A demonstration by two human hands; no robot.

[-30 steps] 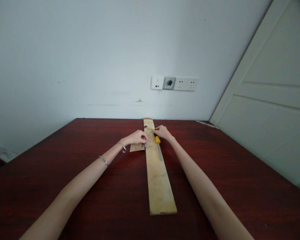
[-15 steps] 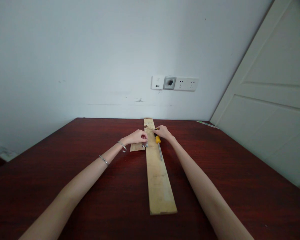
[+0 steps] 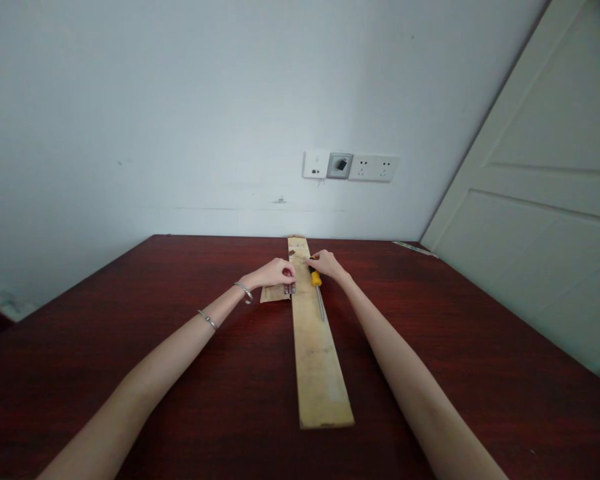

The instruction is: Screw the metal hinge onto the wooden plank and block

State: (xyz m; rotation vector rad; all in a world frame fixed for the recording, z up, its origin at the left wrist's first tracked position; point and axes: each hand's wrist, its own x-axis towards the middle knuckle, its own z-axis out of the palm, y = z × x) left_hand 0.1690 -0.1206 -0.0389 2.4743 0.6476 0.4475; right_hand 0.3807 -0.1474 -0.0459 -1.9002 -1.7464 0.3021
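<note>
A long pale wooden plank (image 3: pixel 317 360) lies lengthwise on the dark red table (image 3: pixel 130 347), running away from me. A short wooden piece (image 3: pixel 273 294) sits against its left side, and a small metal bracket (image 3: pixel 290 289) joins the two. My left hand (image 3: pixel 273 273) rests curled over the bracket and the short piece, fingers closed on the bracket. My right hand (image 3: pixel 325 265) is closed on the yellow handle of a screwdriver (image 3: pixel 317 288), whose metal shaft lies along the plank and points toward me.
A white wall stands behind the table with a row of sockets and a switch (image 3: pixel 349 166). A pale door (image 3: pixel 540 220) is at the right. A thin strip (image 3: pixel 413 248) lies at the table's far right corner.
</note>
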